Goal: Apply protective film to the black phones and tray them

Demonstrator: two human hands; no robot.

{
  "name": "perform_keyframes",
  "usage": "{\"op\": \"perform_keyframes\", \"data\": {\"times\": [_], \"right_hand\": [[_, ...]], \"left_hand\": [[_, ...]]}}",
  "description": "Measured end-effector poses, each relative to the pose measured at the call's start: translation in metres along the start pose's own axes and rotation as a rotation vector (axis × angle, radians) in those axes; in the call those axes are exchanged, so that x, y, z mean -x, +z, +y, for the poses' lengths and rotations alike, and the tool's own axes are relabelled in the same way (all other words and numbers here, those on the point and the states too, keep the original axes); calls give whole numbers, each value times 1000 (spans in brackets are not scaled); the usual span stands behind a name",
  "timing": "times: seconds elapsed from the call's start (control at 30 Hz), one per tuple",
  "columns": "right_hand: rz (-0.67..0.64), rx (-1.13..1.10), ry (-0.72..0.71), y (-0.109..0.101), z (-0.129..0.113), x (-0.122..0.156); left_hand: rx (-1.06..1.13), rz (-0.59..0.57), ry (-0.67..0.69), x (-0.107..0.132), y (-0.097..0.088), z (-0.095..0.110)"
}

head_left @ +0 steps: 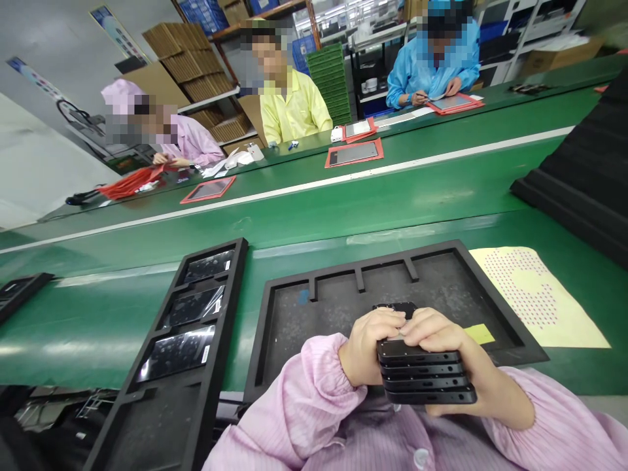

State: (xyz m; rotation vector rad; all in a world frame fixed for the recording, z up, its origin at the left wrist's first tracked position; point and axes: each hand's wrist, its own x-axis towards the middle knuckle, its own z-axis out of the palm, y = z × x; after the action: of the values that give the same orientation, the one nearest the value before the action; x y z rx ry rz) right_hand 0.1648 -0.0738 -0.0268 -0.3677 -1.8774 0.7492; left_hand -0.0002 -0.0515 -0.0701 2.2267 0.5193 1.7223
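Both my hands grip a stack of several black phone-like devices [426,378], held edge-on close to my chest. My left hand [366,347] wraps the stack's left end, fingers curled over the top. My right hand [451,356] wraps it from the right and underneath. One more black device [395,307] lies just beyond my fingers on the wide black foam tray [314,307]. Both sleeves are pink striped.
A long black foam tray [230,288] at left holds three wrapped screens [177,352]. A yellow dotted sheet [537,297] lies right of the wide tray. Stacked black trays [583,176] stand at right. Across the green conveyor [343,209], three people sit by red trays [354,153].
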Motion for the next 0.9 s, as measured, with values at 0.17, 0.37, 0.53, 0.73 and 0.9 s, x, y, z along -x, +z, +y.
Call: {"op": "perform_keyframes", "data": {"times": [0.17, 0.37, 0.53, 0.73, 0.9], "right_hand": [[15, 8, -10, 1, 3, 2], [12, 41, 10, 1, -1, -4], [23, 86, -4, 5, -3, -8], [8, 130, -52, 10, -3, -6], [-14, 152, -72, 9, -6, -4]], "left_hand": [[28, -2, -2, 4, 0, -2], [73, 13, -29, 4, 0, -3], [54, 25, -51, 5, -1, -3], [77, 33, -65, 16, -3, -3], [76, -22, -60, 21, -5, -5]]}}
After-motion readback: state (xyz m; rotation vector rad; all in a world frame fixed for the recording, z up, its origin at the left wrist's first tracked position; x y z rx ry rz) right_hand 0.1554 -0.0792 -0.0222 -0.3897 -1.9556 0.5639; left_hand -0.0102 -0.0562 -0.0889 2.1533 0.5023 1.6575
